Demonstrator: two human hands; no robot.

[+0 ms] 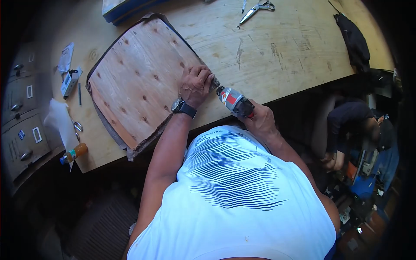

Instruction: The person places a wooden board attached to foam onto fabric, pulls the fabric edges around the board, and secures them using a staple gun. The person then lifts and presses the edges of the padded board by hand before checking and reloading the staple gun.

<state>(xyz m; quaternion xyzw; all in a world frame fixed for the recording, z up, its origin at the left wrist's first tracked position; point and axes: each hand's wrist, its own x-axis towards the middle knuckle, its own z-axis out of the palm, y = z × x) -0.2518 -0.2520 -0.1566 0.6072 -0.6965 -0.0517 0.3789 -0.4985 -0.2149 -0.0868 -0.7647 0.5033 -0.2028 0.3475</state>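
A wooden panel [143, 78] with dark fabric wrapped round its edges lies on the table, its face dotted with dark knots. My left hand [197, 84], with a watch at the wrist, is closed at the panel's right corner, its fingers pinching the fabric edge [214, 83]. Just right of that corner, my right hand [260, 121] is wrapped round a grey and red power tool [234, 102]. The tool's dark tip points at the corner, close to my left fingers; whether it touches the fabric cannot be made out.
Scissors [258, 12] lie at the table's [277, 47] far side, a black cloth item [353, 43] at its right end. At left are a small box [69, 83], a bottle [76, 152] and drawers [26, 134]. Another person [351, 121] is at the right.
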